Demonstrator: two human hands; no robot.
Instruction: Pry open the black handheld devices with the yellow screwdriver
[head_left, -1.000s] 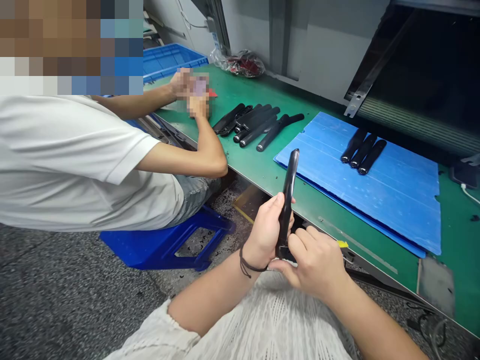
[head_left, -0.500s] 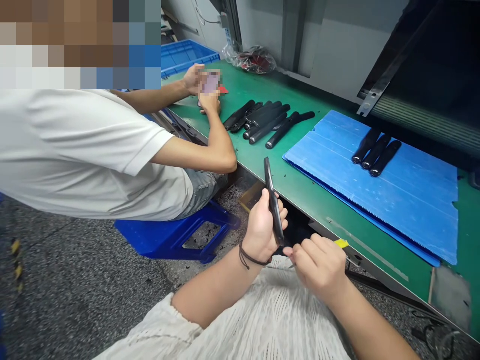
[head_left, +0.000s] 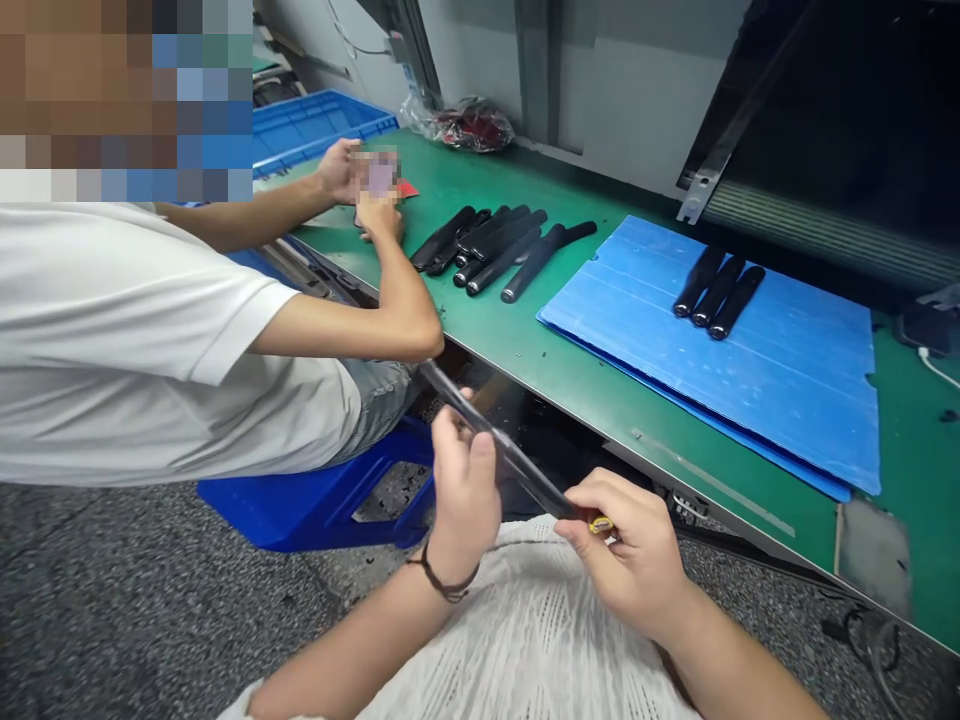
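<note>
A long, slightly curved black plastic handle (head_left: 517,455) slants across the space in front of my lap, off the table's near edge. My left hand (head_left: 466,490) is closed around its middle, with the thumb along the near side. At the handle's lower right end, my right hand (head_left: 626,540) pinches with thumb and forefinger. Tucked in that same hand is a small yellow-handled tool (head_left: 600,524), its end poking out between the fingers; the rest is hidden. On a blue plastic sheet (head_left: 795,400) lie three similar black handles (head_left: 721,300).
A pile of black handles (head_left: 487,250) lies on the green table (head_left: 480,320). To the left, a co-worker (head_left: 150,330) sits on a blue stool (head_left: 300,505), hands on a blurred object. A blue crate (head_left: 322,115) and a clear plastic bag (head_left: 472,125) stand behind.
The black handle has swung from nearly upright to a slant, its far end now pointing left. My right hand has come onto its near end, turning the yellow tool. The view has shifted right.
</note>
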